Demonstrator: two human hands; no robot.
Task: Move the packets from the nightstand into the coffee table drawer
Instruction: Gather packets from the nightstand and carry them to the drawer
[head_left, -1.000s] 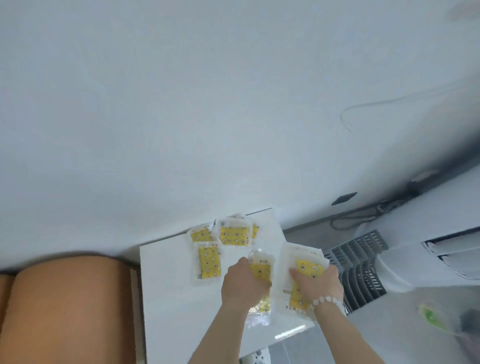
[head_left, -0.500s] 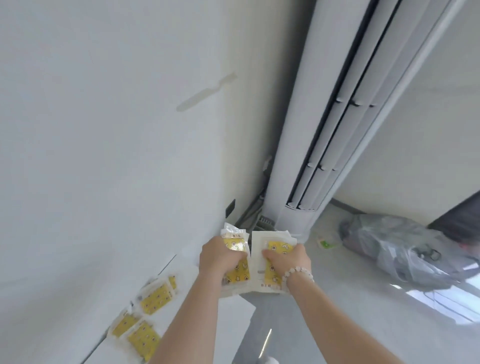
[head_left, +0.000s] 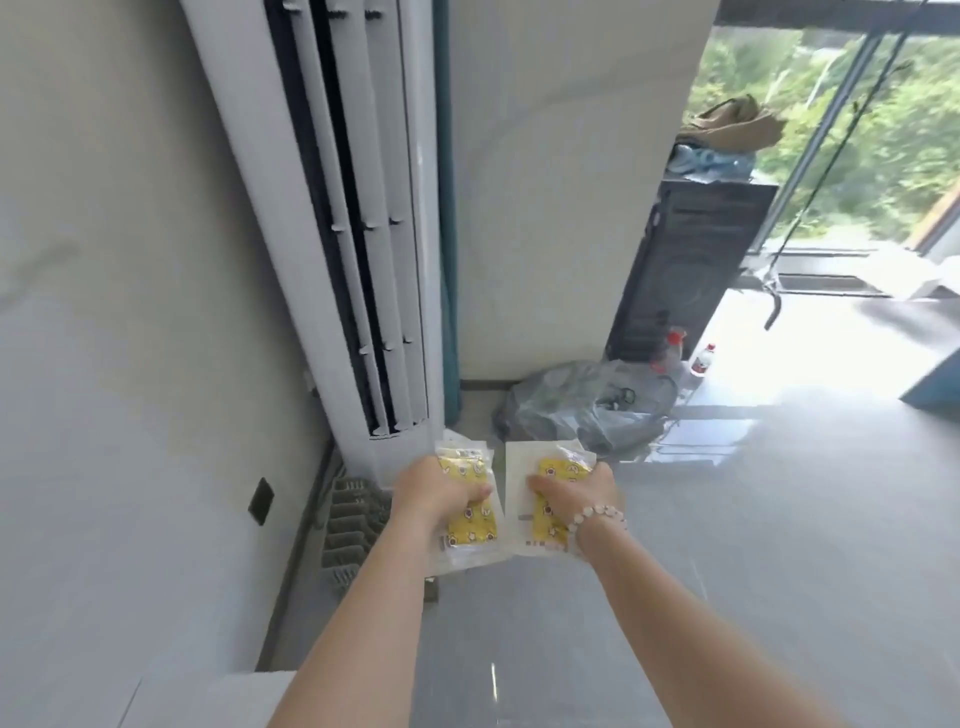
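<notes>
We note both arms extended forward, each grip closed on packets. The left grip (head_left: 441, 491) holds the left packets (head_left: 470, 525), clear with a yellow print, with the fingers curled over their face; we cannot tell their number. The right grip (head_left: 576, 493), a bead bracelet (head_left: 597, 514) at its wrist, holds the right packets (head_left: 519, 483), which show a broad white face and a yellow print under the fingers. Both lots are side by side, almost touching, in the air above the grey floor (head_left: 727, 571) and before the base of a standing air conditioner (head_left: 363, 208). A grey plastic bag (head_left: 571, 410) lies on the floor beyond.
</notes>
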